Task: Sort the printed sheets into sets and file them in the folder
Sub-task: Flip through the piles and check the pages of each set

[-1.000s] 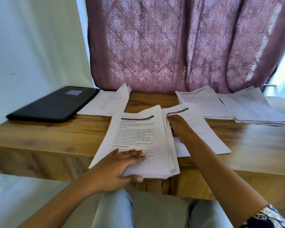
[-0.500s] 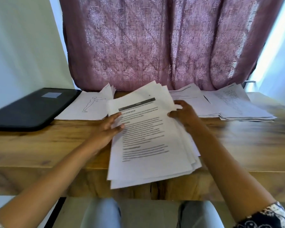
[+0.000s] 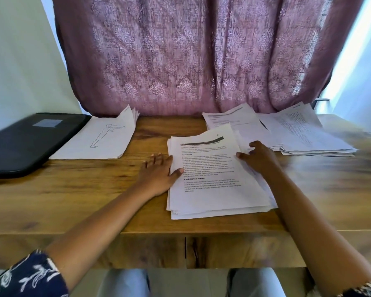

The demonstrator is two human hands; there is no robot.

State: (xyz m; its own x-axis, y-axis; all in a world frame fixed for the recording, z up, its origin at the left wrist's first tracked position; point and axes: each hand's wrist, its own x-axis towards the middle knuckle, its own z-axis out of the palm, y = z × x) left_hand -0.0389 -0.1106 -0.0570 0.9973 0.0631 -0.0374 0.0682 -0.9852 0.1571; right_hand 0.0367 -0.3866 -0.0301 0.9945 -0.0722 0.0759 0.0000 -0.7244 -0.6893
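Stack of printed sheets (image 3: 214, 196) on the desk (image 3: 73, 200).
Left hand (image 3: 159, 174) and right hand (image 3: 260, 158) press its sides, fingers straight.

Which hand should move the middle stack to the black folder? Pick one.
Probably left. The left hand touches the middle stack on the side facing the black folder; the right hand lies opposite.

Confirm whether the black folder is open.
No, the black folder lies closed and flat on the wooden table.
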